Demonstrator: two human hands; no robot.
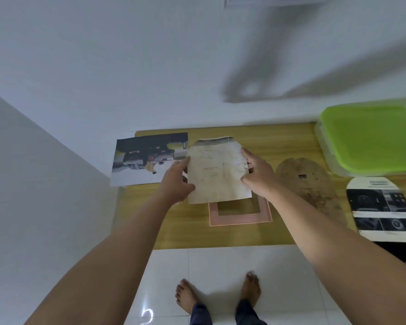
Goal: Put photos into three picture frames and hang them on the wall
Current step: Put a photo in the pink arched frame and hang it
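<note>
Two hands hold a pale sheet [217, 172] over the far end of a pink frame [240, 220] lying flat on the worktop [185, 231], the left hand [177, 181] pinching its left edge, the right hand [259, 177] its right edge with curled fingers [246, 156].

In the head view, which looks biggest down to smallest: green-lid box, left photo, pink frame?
1. green-lid box, even though the picture's edge cuts it off
2. left photo
3. pink frame, partly hidden under the held paper, so unsure
</note>
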